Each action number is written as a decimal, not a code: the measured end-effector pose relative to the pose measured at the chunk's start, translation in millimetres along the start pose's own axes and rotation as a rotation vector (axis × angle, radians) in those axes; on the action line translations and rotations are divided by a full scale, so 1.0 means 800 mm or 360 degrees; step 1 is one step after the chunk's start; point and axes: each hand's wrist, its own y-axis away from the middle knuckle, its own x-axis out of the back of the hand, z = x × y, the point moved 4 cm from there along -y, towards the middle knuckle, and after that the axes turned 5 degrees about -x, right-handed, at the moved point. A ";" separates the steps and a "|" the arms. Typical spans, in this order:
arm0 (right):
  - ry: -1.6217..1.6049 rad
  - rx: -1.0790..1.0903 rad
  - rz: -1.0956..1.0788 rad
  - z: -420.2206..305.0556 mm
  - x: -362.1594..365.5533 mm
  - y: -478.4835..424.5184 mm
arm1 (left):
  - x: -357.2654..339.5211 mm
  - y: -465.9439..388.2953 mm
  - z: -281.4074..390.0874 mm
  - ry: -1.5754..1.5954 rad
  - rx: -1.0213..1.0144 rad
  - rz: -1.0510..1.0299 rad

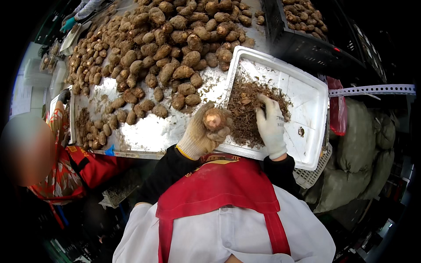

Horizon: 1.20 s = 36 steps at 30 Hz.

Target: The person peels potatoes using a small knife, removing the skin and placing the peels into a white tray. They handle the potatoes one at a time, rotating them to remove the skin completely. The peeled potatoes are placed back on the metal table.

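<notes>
My left hand point(204, 133), in a cream knit glove with soiled fingers, grips a taro corm point(214, 119). The corm's pale, trimmed end faces up towards me. A white coated glove covers my right hand point(271, 125), which is over the white foam box point(309, 131) with its fingers against a heap of brown, fibrous scrapings point(245, 115). Whether those fingers hold anything is hidden in the scraps. Beyond my left hand, a large pile of hairy brown taro corms point(177, 49) spreads across the metal tabletop point(148, 131).
A co-worker in a patterned red garment point(59, 157) is at the left. Another person's teal-gloved hand point(68, 25) shows at the far left. A black crate point(306, 36) of corms stands behind the box. Stuffed green sacks point(355, 141) lie right, near a perforated metal strip point(375, 90).
</notes>
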 end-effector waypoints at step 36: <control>-0.0468 -0.0434 -0.0488 -0.012 0.012 -0.005 | -0.023 0.000 -0.005 -0.1958 -0.0176 0.0686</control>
